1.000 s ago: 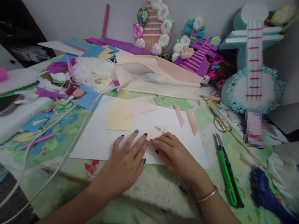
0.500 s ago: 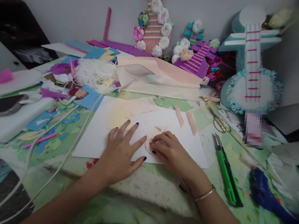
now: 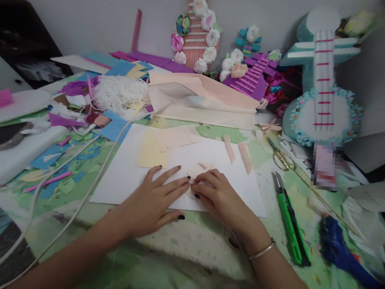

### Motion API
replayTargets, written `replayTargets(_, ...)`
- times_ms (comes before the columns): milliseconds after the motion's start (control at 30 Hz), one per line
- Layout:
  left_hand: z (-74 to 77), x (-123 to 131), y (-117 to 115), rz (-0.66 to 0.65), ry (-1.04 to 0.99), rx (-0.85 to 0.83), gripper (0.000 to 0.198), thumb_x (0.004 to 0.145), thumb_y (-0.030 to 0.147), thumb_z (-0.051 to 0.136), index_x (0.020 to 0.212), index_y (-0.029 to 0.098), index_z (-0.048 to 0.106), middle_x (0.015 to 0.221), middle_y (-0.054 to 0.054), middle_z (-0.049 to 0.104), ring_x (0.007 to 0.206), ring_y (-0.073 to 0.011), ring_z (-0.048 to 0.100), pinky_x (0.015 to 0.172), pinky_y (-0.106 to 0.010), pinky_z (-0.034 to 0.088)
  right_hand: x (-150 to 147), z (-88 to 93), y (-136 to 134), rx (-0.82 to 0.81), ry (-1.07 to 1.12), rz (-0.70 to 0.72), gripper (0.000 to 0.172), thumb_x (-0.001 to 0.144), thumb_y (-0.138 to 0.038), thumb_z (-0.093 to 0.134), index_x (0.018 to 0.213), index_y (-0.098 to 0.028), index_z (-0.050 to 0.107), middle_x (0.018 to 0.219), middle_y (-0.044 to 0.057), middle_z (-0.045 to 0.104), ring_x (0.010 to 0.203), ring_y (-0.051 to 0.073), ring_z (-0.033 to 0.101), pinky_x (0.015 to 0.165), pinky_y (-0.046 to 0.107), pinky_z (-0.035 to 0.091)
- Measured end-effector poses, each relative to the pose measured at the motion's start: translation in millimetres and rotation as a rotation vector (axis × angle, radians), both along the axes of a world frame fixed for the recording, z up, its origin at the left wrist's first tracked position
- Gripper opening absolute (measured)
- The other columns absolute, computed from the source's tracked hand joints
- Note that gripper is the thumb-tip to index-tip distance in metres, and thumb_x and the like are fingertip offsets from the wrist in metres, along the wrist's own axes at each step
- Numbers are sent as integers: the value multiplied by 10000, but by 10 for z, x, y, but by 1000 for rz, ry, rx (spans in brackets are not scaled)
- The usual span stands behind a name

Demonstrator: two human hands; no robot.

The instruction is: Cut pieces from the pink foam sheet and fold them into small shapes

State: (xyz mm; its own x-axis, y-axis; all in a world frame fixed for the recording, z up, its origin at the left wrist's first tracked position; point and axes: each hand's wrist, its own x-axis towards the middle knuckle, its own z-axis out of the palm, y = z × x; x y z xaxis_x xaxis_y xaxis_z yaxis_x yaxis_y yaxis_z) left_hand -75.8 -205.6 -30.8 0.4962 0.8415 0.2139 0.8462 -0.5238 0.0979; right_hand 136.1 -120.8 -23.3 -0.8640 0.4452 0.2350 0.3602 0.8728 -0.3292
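Observation:
A white sheet of paper (image 3: 114,180) lies at the table's front, under both hands. My left hand (image 3: 155,200) rests flat on it, fingers stretched out, fingertips close to my right hand's. My right hand (image 3: 220,195) has its fingers pinched together over a small peach paper piece (image 3: 192,193), mostly hidden by the fingers. Just beyond lie little peach scraps (image 3: 205,166). Farther back on the sheet are a pale yellow paper square (image 3: 151,152), a larger peach paper piece (image 3: 177,138) and two narrow peach strips (image 3: 229,149).
To the right lie a green box cutter (image 3: 289,222) with its blade out, gold-handled scissors (image 3: 283,158) and a blue glue gun (image 3: 339,249). White cords (image 3: 80,206), paper scraps (image 3: 75,160) and a white string heap (image 3: 119,93) fill the left. Decorated guitar shapes (image 3: 326,84) stand behind.
My left hand has turned and slid slightly down, its fingers now pointing toward my right hand and closer to the small peach piece. My right hand stays almost in place.

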Motion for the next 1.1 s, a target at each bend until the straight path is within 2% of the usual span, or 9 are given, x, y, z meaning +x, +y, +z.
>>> replayTargets(167, -9, -131, 14, -49, 39, -57, 672, 861, 562, 495, 1438, 254, 341, 1435, -79, 439, 1377, -343, 237, 1073, -536, 188, -8, 9, -10, -12, -20, -8, 205, 909, -163, 486, 1040, -198, 640, 1092, 102, 603, 1039, 231, 479, 842, 410, 432)
replayTargets(267, -9, -171, 27, -89, 53, -86, 724, 835, 602, 505, 1446, 258, 324, 1466, -66, 395, 1378, -366, 212, 1075, -553, 170, 4, 35, -8, -36, -31, -8, 235, 886, -114, 488, 1053, -192, 634, 1112, 103, 597, 1064, 237, 472, 861, 421, 426)
replayTargets(400, -23, -152, 18, -66, 40, -80, 684, 833, 577, 529, 1421, 264, 372, 1462, -70, 400, 1369, -370, 235, 1068, -572, 181, 90, 109, 28, -140, -15, 43, 434, 791, 12, 483, 1148, -209, 593, 1157, 95, 595, 1097, 232, 483, 898, 427, 427)
replayTargets(500, -33, -111, 0, -35, 3, -72, 643, 839, 567, 530, 1393, 261, 417, 1445, -74, 425, 1368, -353, 249, 1069, -568, 199, 159, 153, 61, -205, 24, 73, 541, 746, 28, 498, 1229, -210, 542, 1186, 96, 597, 1132, 230, 489, 943, 433, 421)
replayTargets(567, -36, -79, -5, -14, -27, -75, 597, 857, 547, 518, 1373, 256, 442, 1434, -70, 442, 1373, -336, 247, 1076, -557, 205, 172, 151, 73, -208, 52, 72, 494, 755, 5, 517, 1201, -204, 557, 1170, 97, 608, 1124, 227, 503, 946, 429, 425)
replayTargets(700, -36, 2, 17, 44, -94, -59, 432, 905, 434, 500, 1278, 220, 540, 1400, -73, 484, 1353, -322, 279, 1073, -548, 235, 123, 81, 78, -157, 86, 89, 237, 833, -85, 524, 1020, -193, 620, 1074, 93, 641, 1054, 214, 542, 900, 406, 443)
replayTargets(767, -33, 47, 39, 70, -117, -41, 334, 927, 363, 480, 1198, 203, 591, 1371, -66, 514, 1332, -316, 309, 1070, -550, 247, 91, 41, 77, -130, 100, 93, 168, 856, -108, 519, 962, -186, 623, 1042, 88, 648, 1020, 206, 550, 886, 396, 447)
replayTargets(967, -8, 166, 94, 93, -187, 54, 209, 914, 238, 490, 1039, 160, 639, 1297, -80, 572, 1303, -306, 351, 1058, -542, 288, 53, 10, 60, -165, 160, 50, 141, 857, -96, 521, 916, -183, 615, 1003, 83, 648, 983, 197, 542, 850, 372, 472)
replayTargets(1100, -25, 245, 104, 104, -222, 125, 206, 927, 180, 450, 953, 149, 653, 1212, -73, 624, 1266, -281, 402, 1034, -503, 332, 57, 35, 43, -205, 192, 15, 133, 855, -80, 511, 893, -165, 607, 981, 80, 650, 970, 198, 536, 864, 374, 471)
